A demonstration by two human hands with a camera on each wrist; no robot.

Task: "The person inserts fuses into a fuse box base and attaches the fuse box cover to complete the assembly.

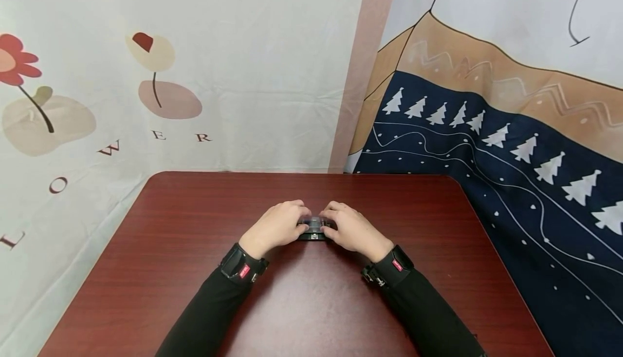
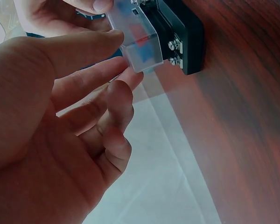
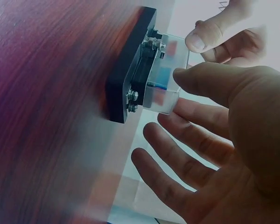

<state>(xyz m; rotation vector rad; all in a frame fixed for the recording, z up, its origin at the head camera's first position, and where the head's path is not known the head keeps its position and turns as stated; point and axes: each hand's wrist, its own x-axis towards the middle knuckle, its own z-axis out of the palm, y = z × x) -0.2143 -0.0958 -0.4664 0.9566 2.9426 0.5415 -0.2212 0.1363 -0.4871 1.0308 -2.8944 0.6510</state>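
A small device with a black base sits on the table, topped by a clear plastic cover. Metal screw terminals stick up from the base at both ends, and blurred red and blue parts show through the cover. At its left end, my left hand pinches the cover between thumb and forefinger, the other fingers bent loosely beside it. From the opposite end, my right hand pinches the same cover with thumb and fingers, its remaining fingers spread apart.
The reddish-brown wooden table has rounded far corners. Behind it hangs a pale cloth with flower prints and letters. A dark blue cloth section with white trees drops along the right edge. Both wrists wear black bands.
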